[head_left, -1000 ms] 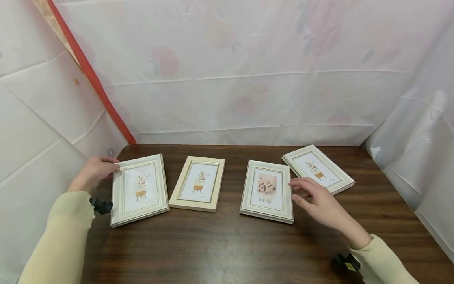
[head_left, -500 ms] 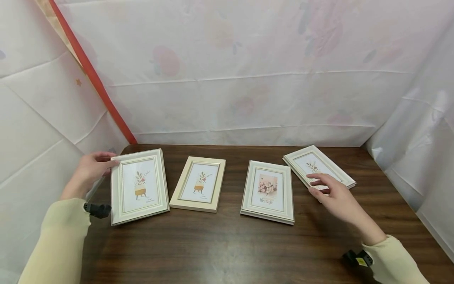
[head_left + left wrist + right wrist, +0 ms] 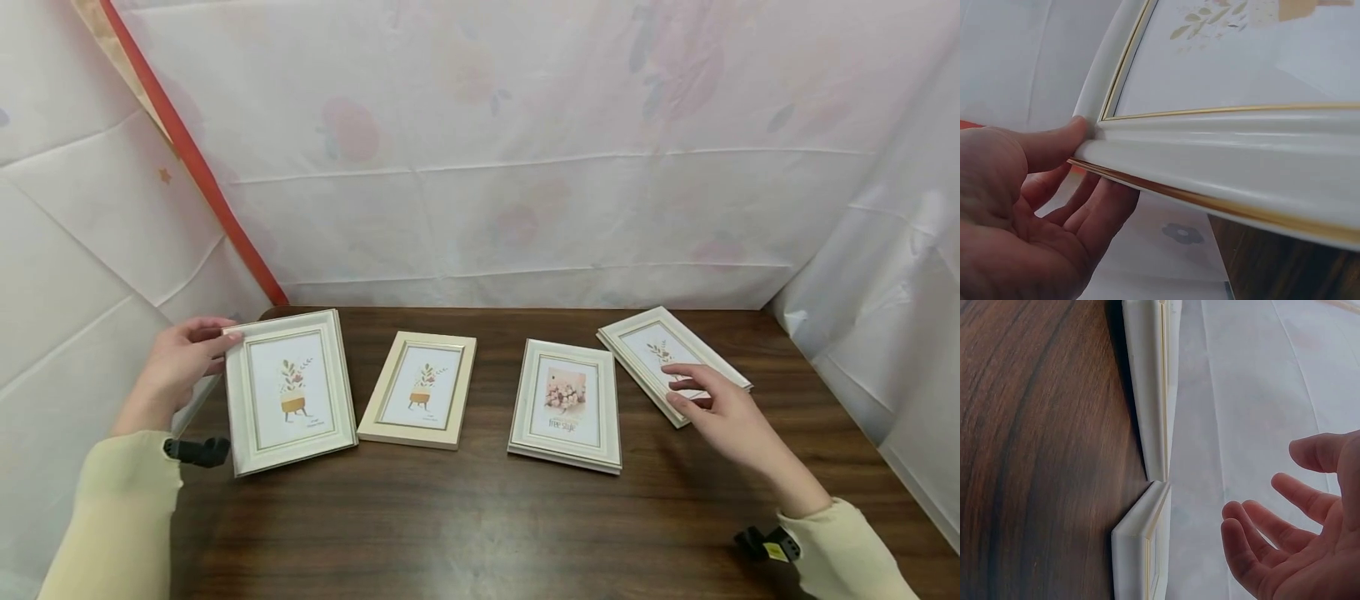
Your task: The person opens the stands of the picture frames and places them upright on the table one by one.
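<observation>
My left hand (image 3: 180, 360) pinches the upper left corner of a large white picture frame (image 3: 238, 400) with thin gold lines and a potted-plant print. That corner is tilted up, while the lower edge stays low over the table. In the left wrist view the thumb (image 3: 1054, 145) lies on the front of the moulding and the fingers curl beneath it. My right hand (image 3: 723, 412) hovers with relaxed fingers and nothing in its grasp, overlapping the angled white picture frame (image 3: 705, 367) at the right. In the right wrist view the hand (image 3: 1297, 531) is apart from the frames.
A cream picture frame (image 3: 465, 383) lies just right of the tilted one. Further right is a white picture frame (image 3: 517, 400) with a pink flower print. All are on a dark wooden table (image 3: 420, 525), backed by a white patterned cloth (image 3: 480, 200).
My left hand has raised the large picture frame's upper left corner and shifted left with it. My right hand has moved right, from beside the flower-print frame to over the angled frame.
</observation>
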Action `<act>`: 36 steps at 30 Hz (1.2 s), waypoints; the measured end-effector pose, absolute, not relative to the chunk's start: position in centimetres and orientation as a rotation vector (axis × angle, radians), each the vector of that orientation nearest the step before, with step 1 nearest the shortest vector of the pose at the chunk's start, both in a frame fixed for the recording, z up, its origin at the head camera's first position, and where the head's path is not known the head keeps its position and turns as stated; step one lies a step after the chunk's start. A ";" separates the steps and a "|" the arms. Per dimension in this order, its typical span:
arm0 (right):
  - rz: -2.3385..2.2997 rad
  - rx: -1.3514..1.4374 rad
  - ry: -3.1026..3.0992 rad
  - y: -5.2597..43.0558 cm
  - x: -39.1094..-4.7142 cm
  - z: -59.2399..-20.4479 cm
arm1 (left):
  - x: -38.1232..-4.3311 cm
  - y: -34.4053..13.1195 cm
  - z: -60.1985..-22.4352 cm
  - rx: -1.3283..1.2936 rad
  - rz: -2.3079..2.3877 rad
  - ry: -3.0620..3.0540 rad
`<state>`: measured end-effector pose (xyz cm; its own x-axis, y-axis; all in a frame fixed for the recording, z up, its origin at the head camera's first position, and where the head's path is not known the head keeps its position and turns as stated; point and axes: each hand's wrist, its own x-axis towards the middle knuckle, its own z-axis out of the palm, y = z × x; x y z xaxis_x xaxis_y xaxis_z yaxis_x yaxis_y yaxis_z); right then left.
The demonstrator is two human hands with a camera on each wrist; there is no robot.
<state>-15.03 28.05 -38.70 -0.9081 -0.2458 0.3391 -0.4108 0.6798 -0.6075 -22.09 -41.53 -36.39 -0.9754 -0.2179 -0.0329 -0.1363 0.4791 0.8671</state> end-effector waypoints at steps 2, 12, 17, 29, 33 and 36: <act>1.050 0.529 -2.663 28.1 -15.0 -38.8 | -21.9 -41.5 -36.1 0.292 -1.544 -2.619; 1.092 0.555 -2.676 27.5 -14.9 -39.2 | -20.9 -41.3 -34.4 0.243 -1.531 -2.565; 1.093 0.594 -2.667 27.0 -14.7 -39.4 | -20.6 -40.7 -33.3 0.249 -1.521 -2.527; 1.070 0.660 -2.699 25.1 -13.9 -39.7 | -20.2 -38.1 -30.8 0.206 -1.535 -2.425; 1.067 0.686 -2.707 24.6 -13.7 -39.6 | -20.1 -37.0 -30.3 0.137 -1.625 -2.325; 1.101 0.710 -2.723 24.3 -13.5 -39.6 | -20.1 -36.2 -30.1 0.083 -1.682 -2.259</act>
